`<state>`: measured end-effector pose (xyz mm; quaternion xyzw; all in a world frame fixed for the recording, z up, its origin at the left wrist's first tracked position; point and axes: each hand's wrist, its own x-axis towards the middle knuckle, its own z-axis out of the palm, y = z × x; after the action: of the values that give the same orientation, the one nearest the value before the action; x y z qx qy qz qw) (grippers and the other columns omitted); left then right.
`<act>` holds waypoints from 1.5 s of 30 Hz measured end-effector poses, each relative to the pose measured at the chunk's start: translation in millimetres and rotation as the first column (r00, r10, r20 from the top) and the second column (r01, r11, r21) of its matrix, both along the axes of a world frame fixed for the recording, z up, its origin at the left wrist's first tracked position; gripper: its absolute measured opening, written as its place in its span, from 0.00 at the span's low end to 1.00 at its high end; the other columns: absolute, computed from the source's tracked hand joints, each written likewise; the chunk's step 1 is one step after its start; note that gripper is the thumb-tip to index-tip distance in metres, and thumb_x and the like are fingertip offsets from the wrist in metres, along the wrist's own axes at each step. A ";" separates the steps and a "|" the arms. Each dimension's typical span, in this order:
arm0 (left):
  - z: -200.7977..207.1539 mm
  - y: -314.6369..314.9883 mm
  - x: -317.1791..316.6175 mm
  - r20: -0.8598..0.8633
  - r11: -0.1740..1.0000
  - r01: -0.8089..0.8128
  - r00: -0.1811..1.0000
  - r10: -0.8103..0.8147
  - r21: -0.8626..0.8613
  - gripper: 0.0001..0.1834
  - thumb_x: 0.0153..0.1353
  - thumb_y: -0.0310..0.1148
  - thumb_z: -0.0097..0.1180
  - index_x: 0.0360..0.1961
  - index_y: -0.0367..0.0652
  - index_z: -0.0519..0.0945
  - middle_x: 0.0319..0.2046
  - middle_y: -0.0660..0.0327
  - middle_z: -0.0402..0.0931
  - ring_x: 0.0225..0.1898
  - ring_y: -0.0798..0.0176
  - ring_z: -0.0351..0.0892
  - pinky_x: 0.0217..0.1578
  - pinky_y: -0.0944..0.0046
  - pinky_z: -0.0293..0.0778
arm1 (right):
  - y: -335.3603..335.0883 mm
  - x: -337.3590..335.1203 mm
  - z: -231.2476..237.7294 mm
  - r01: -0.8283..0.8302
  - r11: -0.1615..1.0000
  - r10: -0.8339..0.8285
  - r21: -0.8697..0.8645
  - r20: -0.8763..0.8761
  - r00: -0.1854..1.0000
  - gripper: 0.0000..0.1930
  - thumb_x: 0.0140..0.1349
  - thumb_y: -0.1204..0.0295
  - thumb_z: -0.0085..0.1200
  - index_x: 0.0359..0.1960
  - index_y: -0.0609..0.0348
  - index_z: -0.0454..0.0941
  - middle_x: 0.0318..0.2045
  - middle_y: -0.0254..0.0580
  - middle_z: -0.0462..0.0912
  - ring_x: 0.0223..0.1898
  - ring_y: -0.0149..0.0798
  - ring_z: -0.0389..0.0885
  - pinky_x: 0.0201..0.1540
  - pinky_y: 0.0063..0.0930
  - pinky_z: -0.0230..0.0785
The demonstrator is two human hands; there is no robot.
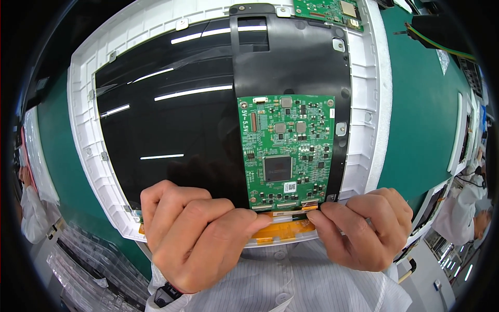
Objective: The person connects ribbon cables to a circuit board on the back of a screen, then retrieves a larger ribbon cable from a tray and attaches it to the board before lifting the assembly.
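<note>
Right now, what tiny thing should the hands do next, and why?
Perhaps the right hand should gently press the small orange tab flat. It sits at the green board's lower edge, beside that hand's thumb, and I can't tell if it's fully seated. The left hand is close by too.

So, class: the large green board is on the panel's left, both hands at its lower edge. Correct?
Wrong side: the head view shows the large green board on the right of the black panel, left hand and right hand at its lower edge.
</note>
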<state>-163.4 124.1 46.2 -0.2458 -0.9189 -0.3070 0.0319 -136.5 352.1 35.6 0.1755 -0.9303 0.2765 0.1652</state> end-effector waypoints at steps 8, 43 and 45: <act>2.2 1.2 0.5 0.013 0.999 0.011 1.000 -0.010 -0.040 0.17 0.37 0.35 0.83 0.24 0.42 0.85 0.22 0.65 0.76 0.27 0.61 0.73 0.35 0.54 0.66 | -2.5 0.8 6.9 0.047 0.998 -0.040 -0.048 0.150 0.988 0.12 0.38 0.71 0.78 0.25 0.54 0.86 0.18 0.26 0.73 0.14 0.27 0.68 0.16 0.26 0.49; 8.9 22.2 1.6 0.021 0.994 0.036 0.999 -0.034 -0.100 0.14 0.39 0.38 0.80 0.27 0.48 0.88 0.27 0.68 0.76 0.30 0.61 0.75 0.36 0.55 0.67 | -5.4 3.1 15.1 0.076 0.992 -0.040 -0.098 0.323 0.946 0.09 0.50 0.73 0.73 0.29 0.55 0.83 0.16 0.27 0.74 0.14 0.29 0.72 0.17 0.27 0.52; 6.2 22.4 0.7 0.025 0.996 0.041 0.999 -0.039 -0.076 0.14 0.39 0.38 0.80 0.27 0.48 0.88 0.28 0.68 0.76 0.31 0.61 0.75 0.36 0.55 0.66 | -5.1 3.0 14.7 0.075 0.991 -0.037 -0.107 0.321 0.946 0.09 0.50 0.73 0.73 0.29 0.55 0.83 0.16 0.27 0.74 0.14 0.30 0.72 0.17 0.27 0.52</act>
<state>-162.7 146.5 52.5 -0.2616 -0.9252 -0.2750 0.0056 -133.5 347.0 50.4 0.0921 -0.9315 0.3506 0.0308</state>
